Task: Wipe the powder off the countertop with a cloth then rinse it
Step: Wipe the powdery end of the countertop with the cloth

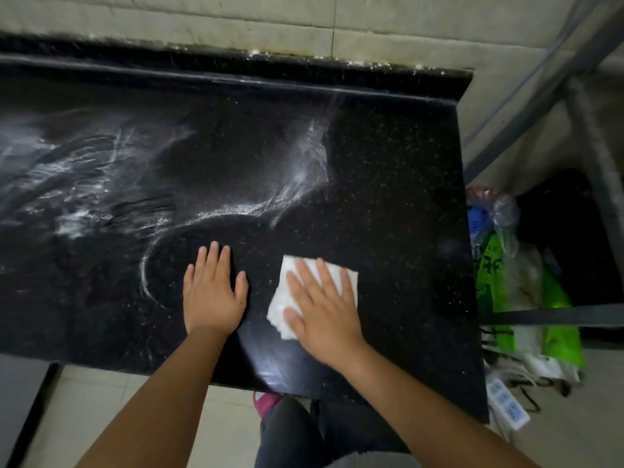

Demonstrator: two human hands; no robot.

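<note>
Seemingly, the cloth (317,292) is pressed flat-fingered, ungripped, by the right hand (324,309) on cleared desk (388,197), the left hand (212,292) flat beside it, while powder (84,197) beyond and rinsing are left.

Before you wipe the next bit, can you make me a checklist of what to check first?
1. Folded white cloth flat under the right hand: ok.
2. Left hand resting flat on the black speckled stone countertop, clear of the cloth: ok.
3. White powder streaks gone: not ok, smears remain ahead and to the left.
4. Patch around the hands wiped: ok, looks dark.
5. Cloth wet enough: cannot tell.
6. Sink for rinsing nearby: cannot tell, none in view.
</note>
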